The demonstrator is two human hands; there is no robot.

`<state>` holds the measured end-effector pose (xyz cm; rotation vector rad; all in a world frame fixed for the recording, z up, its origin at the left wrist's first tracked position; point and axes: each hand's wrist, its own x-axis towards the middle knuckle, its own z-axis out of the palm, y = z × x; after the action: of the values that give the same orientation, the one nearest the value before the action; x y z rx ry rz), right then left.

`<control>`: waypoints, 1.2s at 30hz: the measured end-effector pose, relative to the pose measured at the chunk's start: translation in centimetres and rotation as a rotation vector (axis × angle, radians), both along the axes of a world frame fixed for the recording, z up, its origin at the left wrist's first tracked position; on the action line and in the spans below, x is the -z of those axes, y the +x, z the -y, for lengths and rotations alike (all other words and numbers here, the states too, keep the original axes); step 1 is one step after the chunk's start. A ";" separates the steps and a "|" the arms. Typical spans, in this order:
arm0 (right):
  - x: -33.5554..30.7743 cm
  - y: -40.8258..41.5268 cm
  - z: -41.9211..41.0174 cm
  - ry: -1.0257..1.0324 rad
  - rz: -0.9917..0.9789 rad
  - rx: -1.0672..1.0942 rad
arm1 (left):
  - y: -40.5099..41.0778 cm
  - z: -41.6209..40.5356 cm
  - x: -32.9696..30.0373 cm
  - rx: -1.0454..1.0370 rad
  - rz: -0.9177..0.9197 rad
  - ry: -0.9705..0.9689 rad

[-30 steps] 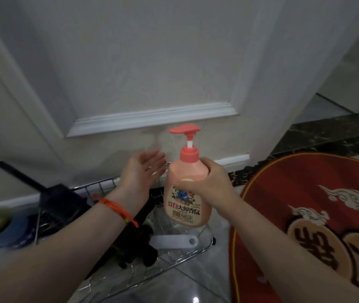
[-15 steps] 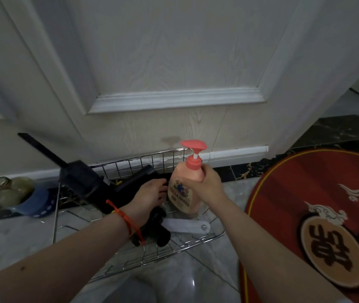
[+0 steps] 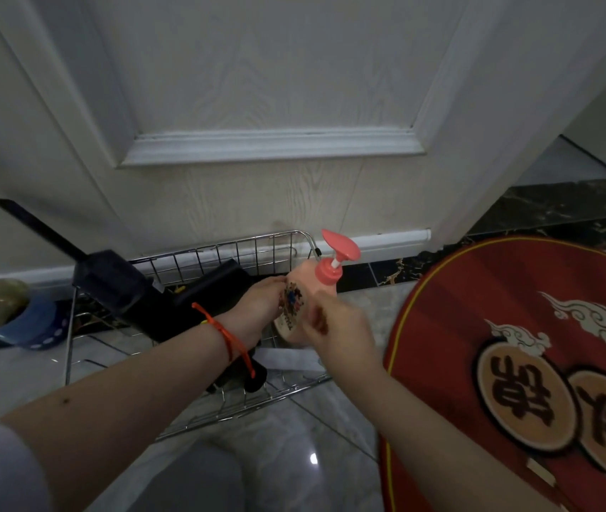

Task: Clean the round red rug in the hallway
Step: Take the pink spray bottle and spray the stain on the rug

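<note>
Forearms entered from the lower edge of the frame and converged at centre. Right hand [image 3: 334, 323] had its fingers wrapped round the lower body of the pump bottle [image 3: 299, 295], which was tilted, its long axis running from lower left to upper right and its pink pump head aimed toward the upper right. Left hand [image 3: 257, 308], with an orange cord [image 3: 225, 336] at the wrist, lay against the left side of the bottle; whether its fingers were curled round the bottle or only touching it could not be told. Both hands and the bottle were over the wire basket [image 3: 198, 419] on the tiled floor at centre left, which held a black tool [image 3: 120, 286] whose narrow end pointed to the upper left. Round red rug [image 3: 515, 327] occupied the right and lower right of the frame, just beside the basket. Farther off, a blue object [image 3: 31, 327] sat at the left edge, and a white panelled door [image 3: 275, 105] filled the upper frame.
</note>
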<state>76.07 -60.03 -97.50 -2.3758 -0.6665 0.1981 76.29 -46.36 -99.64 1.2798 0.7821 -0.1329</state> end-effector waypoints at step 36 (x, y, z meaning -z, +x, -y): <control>-7.6 3.4 2.9 -0.442 -0.251 -0.023 | -0.7 2.1 -2.3 -0.196 0.008 0.080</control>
<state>79.44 -62.94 -89.85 -2.6936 -0.5739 0.7043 75.56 -48.51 -97.38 1.2708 0.9081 0.0617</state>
